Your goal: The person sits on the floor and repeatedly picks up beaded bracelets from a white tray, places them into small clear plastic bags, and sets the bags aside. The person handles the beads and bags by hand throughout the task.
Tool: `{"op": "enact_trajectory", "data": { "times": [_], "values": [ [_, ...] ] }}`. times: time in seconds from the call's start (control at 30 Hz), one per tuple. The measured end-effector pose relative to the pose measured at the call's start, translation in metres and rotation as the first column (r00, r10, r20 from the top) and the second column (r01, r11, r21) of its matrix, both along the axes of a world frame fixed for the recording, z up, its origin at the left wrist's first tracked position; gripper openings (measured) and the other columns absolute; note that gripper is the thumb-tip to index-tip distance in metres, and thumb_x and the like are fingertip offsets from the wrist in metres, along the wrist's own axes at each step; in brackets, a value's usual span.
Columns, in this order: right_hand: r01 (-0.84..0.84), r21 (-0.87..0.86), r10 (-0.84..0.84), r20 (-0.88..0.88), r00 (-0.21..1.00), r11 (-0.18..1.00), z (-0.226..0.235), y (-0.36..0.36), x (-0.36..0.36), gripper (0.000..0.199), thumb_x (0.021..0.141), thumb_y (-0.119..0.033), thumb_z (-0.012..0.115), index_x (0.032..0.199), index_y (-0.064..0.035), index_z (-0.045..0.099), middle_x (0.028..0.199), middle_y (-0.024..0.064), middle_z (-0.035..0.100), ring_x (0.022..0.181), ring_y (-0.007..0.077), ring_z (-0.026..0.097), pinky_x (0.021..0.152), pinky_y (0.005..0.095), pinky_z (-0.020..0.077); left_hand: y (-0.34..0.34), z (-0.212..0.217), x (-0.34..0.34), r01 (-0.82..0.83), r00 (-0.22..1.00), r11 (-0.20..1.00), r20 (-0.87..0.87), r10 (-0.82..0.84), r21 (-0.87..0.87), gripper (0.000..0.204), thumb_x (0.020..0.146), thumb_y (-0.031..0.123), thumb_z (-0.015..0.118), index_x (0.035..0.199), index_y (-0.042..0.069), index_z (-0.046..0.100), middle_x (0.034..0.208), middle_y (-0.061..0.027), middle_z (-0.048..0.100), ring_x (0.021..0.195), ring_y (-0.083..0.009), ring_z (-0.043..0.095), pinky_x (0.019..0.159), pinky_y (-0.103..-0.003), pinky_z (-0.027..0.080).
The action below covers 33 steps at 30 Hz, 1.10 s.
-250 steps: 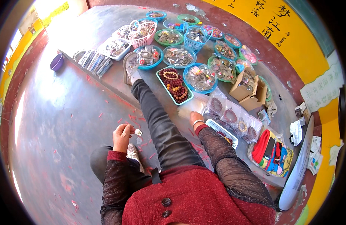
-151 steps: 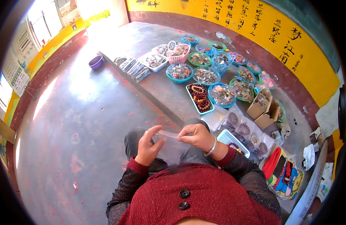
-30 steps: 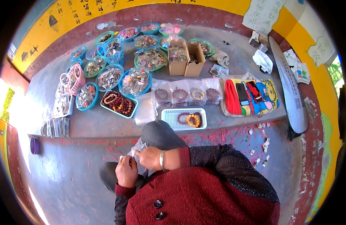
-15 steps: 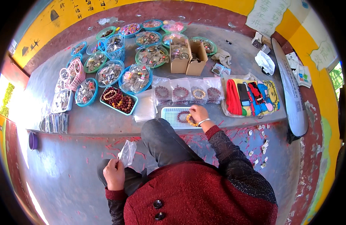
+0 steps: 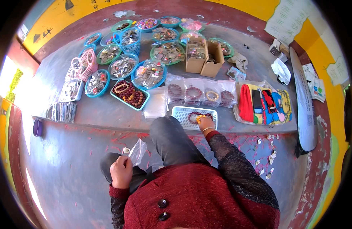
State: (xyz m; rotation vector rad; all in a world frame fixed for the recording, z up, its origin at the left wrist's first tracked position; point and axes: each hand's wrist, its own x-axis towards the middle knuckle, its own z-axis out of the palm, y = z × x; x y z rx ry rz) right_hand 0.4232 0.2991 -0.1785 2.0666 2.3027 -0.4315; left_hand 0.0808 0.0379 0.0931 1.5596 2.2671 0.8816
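Moved: right hand (image 5: 205, 124) stays reaching into the white tray (image 5: 180, 114) as 0.5 s ago.
Tray: at the ledge's near edge, holding 1 dark red bead bracelet (image 5: 193, 116).
Right hand: fingers closed on something yellowish, perhaps beads.
Left hand (image 5: 121, 172): pinching a clear plastic bag (image 5: 138, 151), well apart from the tray.
Bag: crumpled, transparent.

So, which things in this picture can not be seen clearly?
- Head view: whether the right hand grips the bead bracelet in the white tray; the fingers cover it.
- Whether the clear bag in the left hand holds anything: too small.
- The beads in the far round baskets: too small and bent by the fisheye.
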Motion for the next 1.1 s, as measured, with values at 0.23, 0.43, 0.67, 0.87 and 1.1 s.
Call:
{"op": "enact_trajectory", "data": {
  "times": [0.23, 0.43, 0.67, 0.87, 1.1],
  "values": [
    [0.099, -0.202, -0.217, -0.727, 0.651, 0.974, 0.079, 0.006, 0.005, 0.023, 0.071, -0.023, 0.065, 0.082, -0.0027, 0.064, 0.088, 0.0149, 0.065, 0.08, 0.027, 0.062, 0.074, 0.0348, 0.0478, -0.002, 0.001, 0.003, 0.012, 0.999, 1.0, 0.035, -0.011, -0.017, 0.009, 0.077, 0.011, 0.058, 0.076, 0.003, 0.059, 0.065, -0.016, 0.058, 0.061, -0.0336, 0.058, 0.055, -0.039, 0.045],
    [-0.375, -0.444, -0.581, -0.583, -0.569, 0.813, 0.152, -0.011, -0.018, 0.034, 0.084, -0.025, 0.056, 0.106, 0.0013, 0.056, 0.107, 0.0166, 0.06, 0.106, 0.0325, 0.055, 0.093, 0.0405, 0.042, -0.005, -0.004, 0.007, 0.032, 0.999, 0.999, 0.039, -0.032, -0.014, 0.008, 0.077, 0.01, 0.058, 0.074, 0.003, 0.058, 0.063, -0.0162, 0.057, 0.061, -0.0336, 0.058, 0.055, -0.039, 0.045],
    [-0.459, -0.477, -0.638, -0.335, -0.693, 0.749, 0.181, -0.016, -0.067, 0.052, 0.094, -0.048, 0.031, 0.113, -0.0043, 0.051, 0.117, 0.0161, 0.056, 0.115, 0.0375, 0.048, 0.091, 0.0469, 0.0439, -0.013, -0.009, 0.005, 0.047, 0.998, 0.999, 0.05, -0.048, 0.021, 0.007, 0.076, 0.009, 0.058, 0.074, 0.003, 0.058, 0.063, -0.0155, 0.057, 0.06, -0.0337, 0.058, 0.054, -0.039, 0.045],
    [-0.577, -0.508, -0.765, -0.35, -0.54, 0.639, 0.209, -0.043, -0.106, 0.05, 0.094, -0.049, 0.031, 0.114, -0.0079, 0.051, 0.113, 0.0166, 0.056, 0.108, 0.037, 0.052, 0.088, 0.0495, 0.045, -0.016, -0.01, 0.003, 0.061, 0.998, 0.997, 0.012, -0.062, 0.049, 0.007, 0.077, 0.01, 0.059, 0.074, 0.003, 0.058, 0.064, -0.0157, 0.057, 0.061, -0.0342, 0.059, 0.055, -0.039, 0.046],
    [-0.717, -0.549, -0.873, -0.455, -0.173, 0.429, 0.226, -0.056, -0.121, 0.036, 0.094, -0.034, 0.044, 0.117, -0.0066, 0.05, 0.102, 0.0138, 0.059, 0.094, 0.0272, 0.059, 0.079, 0.0434, 0.0517, -0.02, -0.01, -0.001, 0.043, 0.999, 0.998, 0.021, -0.044, 0.053, 0.008, 0.077, 0.011, 0.059, 0.075, 0.004, 0.058, 0.068, -0.0161, 0.059, 0.064, -0.0342, 0.059, 0.056, -0.04, 0.046]
  ]
}}
